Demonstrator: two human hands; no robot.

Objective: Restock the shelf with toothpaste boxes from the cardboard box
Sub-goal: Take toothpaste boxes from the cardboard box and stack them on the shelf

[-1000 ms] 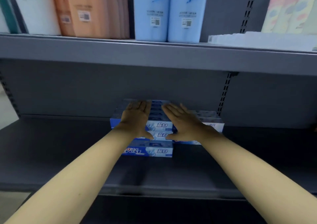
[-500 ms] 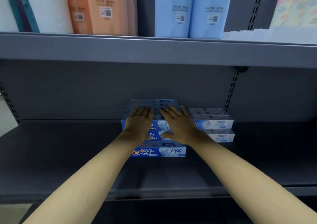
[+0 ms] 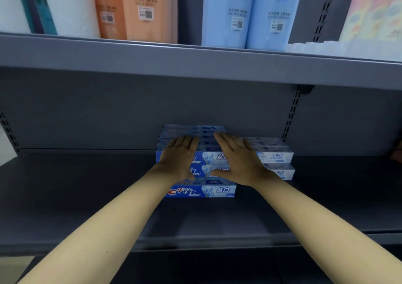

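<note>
A stack of blue toothpaste boxes [image 3: 195, 131] stands against the back wall of the dark grey shelf [image 3: 87, 196]. One more blue box [image 3: 202, 191] lies alone in front of the stack. A lower stack of white toothpaste boxes [image 3: 274, 155] sits right beside it. My left hand [image 3: 179, 155] and my right hand [image 3: 237, 160] rest flat on top of the blue stack, fingers spread, thumbs down its front face. Neither hand grips a box. The cardboard box is out of view.
The upper shelf edge [image 3: 195, 66] hangs just above my hands. It carries orange packs [image 3: 139, 7], blue packs [image 3: 250, 12] and white packs [image 3: 71, 5]. A slotted upright [image 3: 291, 114] runs down the back wall to the right of the boxes.
The view has shifted so the boxes sit further right in frame. Both hands stay flat on the blue stack, which now looks squared against the back wall.
</note>
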